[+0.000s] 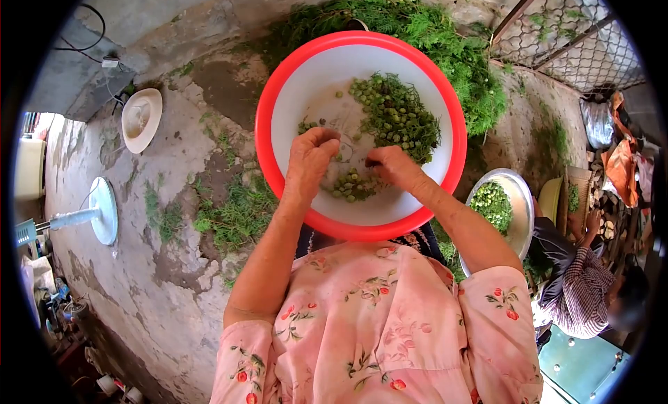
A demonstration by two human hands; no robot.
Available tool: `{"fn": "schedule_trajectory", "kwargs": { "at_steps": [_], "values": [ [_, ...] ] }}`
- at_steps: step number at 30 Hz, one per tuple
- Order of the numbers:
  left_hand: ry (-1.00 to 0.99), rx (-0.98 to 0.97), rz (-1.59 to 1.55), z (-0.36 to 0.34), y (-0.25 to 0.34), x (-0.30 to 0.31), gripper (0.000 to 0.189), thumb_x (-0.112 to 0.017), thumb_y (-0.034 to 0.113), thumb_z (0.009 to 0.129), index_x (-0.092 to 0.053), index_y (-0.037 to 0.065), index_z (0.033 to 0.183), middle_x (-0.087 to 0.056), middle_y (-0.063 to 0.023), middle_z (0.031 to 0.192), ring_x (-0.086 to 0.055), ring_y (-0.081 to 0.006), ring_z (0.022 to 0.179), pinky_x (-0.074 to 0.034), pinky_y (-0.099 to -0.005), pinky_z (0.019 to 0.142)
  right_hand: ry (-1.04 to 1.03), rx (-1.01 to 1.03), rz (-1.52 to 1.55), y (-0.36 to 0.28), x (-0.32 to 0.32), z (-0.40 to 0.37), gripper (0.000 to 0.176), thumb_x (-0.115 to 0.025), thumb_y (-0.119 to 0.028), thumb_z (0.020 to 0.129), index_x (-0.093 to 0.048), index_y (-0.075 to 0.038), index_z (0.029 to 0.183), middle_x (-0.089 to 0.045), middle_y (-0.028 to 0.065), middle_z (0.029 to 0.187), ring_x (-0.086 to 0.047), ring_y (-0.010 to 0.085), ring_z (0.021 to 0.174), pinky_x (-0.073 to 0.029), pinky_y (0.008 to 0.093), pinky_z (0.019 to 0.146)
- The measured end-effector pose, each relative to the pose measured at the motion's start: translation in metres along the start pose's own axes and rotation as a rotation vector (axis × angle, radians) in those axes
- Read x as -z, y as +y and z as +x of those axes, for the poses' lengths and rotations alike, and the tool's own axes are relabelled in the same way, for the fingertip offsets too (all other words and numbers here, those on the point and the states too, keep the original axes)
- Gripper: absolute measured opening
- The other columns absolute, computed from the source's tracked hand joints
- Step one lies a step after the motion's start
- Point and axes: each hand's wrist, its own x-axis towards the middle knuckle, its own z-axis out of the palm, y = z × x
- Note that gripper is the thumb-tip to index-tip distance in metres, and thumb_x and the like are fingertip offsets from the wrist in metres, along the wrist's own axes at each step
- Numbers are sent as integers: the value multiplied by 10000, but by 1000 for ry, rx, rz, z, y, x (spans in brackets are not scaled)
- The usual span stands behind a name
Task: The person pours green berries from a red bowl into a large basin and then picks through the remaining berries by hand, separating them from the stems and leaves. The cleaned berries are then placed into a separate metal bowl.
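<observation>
A big white basin with a red rim (268, 112) rests before me. Inside it, a large heap of green pods and feathery sprigs (400, 119) lies at the right, and a smaller green pile (351, 186) sits near the front. My left hand (314, 150) is over the left part of the basin, its fingers pinched together; anything between them is too small to name. Over the front right part, beside the large heap, my right hand (391, 162) has its fingers curled together, and what they hold is hidden.
Leafy green branches (473, 77) lie behind the basin. A metal bowl of green pieces (520, 220) is at the right, near a seated person (581, 286). A straw hat (142, 120) and a pale blue fan (104, 211) are at the left.
</observation>
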Motion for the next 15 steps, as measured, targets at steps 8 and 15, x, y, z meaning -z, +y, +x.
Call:
{"fn": "schedule_trajectory", "kwargs": {
  "at_steps": [8,15],
  "values": [
    [-3,7,-10,-1,1,0,161,-585,105,811,-634,7,929,-605,-9,814,-517,-93,698,-411,-234,625,-29,-184,33,-19,-21,4,216,-594,15,672,-529,17,878,-598,208,823,-581,379,832,-477,400,701],
    [18,-10,-23,0,-3,0,155,-581,98,812,-630,2,923,-605,-10,815,-520,-96,695,-414,-235,618,8,-202,-17,-23,-36,14,291,-622,-26,665,-516,-2,935,-594,219,909,-571,376,886,-476,411,736]
  ]
}}
